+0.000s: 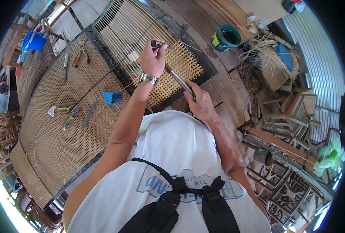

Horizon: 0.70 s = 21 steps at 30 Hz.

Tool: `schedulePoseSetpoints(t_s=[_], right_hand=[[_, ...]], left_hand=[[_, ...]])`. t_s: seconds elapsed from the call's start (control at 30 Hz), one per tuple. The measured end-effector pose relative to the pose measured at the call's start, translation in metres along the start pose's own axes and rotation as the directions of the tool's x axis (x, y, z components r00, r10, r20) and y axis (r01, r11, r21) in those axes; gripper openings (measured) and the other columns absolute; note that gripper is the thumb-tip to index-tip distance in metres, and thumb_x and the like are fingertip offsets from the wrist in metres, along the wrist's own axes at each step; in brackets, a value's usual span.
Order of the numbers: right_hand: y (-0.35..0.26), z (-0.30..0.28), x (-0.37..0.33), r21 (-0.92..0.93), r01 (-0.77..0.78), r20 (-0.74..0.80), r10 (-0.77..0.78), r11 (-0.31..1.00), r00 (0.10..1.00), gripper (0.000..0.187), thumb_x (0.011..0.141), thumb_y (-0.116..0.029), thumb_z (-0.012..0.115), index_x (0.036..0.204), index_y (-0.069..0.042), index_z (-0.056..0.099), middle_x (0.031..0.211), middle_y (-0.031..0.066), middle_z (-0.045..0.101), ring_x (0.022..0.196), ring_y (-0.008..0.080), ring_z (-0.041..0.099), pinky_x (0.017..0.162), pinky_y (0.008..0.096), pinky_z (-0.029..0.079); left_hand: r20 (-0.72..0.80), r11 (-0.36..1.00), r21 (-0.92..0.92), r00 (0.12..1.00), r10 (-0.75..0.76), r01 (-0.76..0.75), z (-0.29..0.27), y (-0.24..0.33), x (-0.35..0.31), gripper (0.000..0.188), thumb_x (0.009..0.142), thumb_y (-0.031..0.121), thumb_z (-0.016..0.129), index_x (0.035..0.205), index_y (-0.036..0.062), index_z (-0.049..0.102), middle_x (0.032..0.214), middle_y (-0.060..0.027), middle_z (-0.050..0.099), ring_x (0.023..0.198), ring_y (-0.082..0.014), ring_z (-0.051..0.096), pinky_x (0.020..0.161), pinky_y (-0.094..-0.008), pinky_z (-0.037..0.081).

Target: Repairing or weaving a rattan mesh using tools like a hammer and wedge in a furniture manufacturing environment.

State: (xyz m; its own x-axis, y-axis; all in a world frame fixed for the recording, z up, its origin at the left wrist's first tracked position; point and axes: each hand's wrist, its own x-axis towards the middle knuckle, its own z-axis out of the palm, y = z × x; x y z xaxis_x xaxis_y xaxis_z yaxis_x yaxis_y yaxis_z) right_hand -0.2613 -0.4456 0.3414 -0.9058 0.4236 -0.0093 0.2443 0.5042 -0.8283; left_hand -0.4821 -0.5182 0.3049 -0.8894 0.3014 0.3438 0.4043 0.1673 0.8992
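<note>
My left hand point(153, 60), with a metal watch at the wrist, is closed around a small black and yellow tool handle point(157, 44); the rest of that tool is hidden. My right hand point(202, 103) grips a metal-shafted tool point(177, 80) by its black end. Its shaft slants up toward my left hand, and its far end is dark and hard to make out. Both hands are over a cane panel point(176, 64), woven close to me, with long parallel strands point(129, 27) running away from it inside a dark frame.
On the woven cane sheet point(63, 105) at left lie orange-handled pliers point(81, 58), a knife point(65, 68), yellow-and-blue pliers point(72, 115), a flat blade point(90, 112) and a blue block point(112, 97). A green bucket point(226, 38) stands at right, near loose cane strips point(271, 58) and stacked wooden frames point(288, 116).
</note>
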Motion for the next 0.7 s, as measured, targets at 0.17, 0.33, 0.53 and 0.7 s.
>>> schedulePoseSetpoints(t_s=[0.17, 0.33, 0.53, 0.7], right_hand=[[0.008, 0.010, 0.002, -0.018, 0.022, -0.112, -0.023, 1.000, 0.993, 0.035, 0.098, -0.012, 0.064, 0.130, -0.001, 0.057, 0.103, 0.0282, 0.070, 0.095, 0.0456, 0.070, 0.082, 0.0497, 0.056], [0.003, 0.007, -0.016, 0.024, 0.059, -0.084, -0.057, 0.998, 0.995, 0.035, 0.098, -0.012, 0.064, 0.131, -0.002, 0.057, 0.105, 0.0273, 0.070, 0.095, 0.0459, 0.070, 0.083, 0.0495, 0.056], [0.004, 0.002, -0.017, 0.019, 0.081, -0.021, -0.080, 0.997, 0.997, 0.036, 0.097, -0.011, 0.064, 0.132, -0.002, 0.057, 0.103, 0.0263, 0.071, 0.091, 0.0451, 0.071, 0.079, 0.0489, 0.057], [0.017, -0.002, -0.012, -0.038, 0.026, -0.225, -0.034, 0.999, 0.974, 0.035, 0.097, -0.011, 0.064, 0.130, -0.001, 0.058, 0.099, 0.0270, 0.070, 0.087, 0.0455, 0.071, 0.076, 0.0487, 0.057]], left_hand=[[0.000, 0.998, -0.047, 0.999, 0.052, -0.052, 0.001, 0.002, 0.000, 0.021, 0.093, 0.014, 0.079, 0.107, 0.0084, 0.065, 0.082, -0.0026, 0.072, 0.063, -0.0068, 0.063, 0.055, -0.0242, 0.049], [-0.004, 0.993, -0.116, 0.999, 0.038, -0.038, -0.004, 0.006, -0.007, 0.022, 0.094, 0.015, 0.079, 0.109, 0.0077, 0.064, 0.091, -0.0038, 0.075, 0.068, -0.0078, 0.067, 0.057, -0.0235, 0.051], [0.067, 0.998, -0.056, 0.998, 0.019, -0.015, 0.009, -0.008, -0.015, 0.021, 0.095, 0.017, 0.078, 0.108, 0.0073, 0.064, 0.082, -0.0027, 0.072, 0.066, -0.0083, 0.066, 0.055, -0.0244, 0.050], [0.036, 0.992, -0.107, 0.997, 0.067, -0.063, 0.004, -0.001, -0.014, 0.020, 0.095, 0.015, 0.077, 0.109, 0.0077, 0.064, 0.083, -0.0031, 0.073, 0.071, -0.0110, 0.071, 0.061, -0.0255, 0.055]])
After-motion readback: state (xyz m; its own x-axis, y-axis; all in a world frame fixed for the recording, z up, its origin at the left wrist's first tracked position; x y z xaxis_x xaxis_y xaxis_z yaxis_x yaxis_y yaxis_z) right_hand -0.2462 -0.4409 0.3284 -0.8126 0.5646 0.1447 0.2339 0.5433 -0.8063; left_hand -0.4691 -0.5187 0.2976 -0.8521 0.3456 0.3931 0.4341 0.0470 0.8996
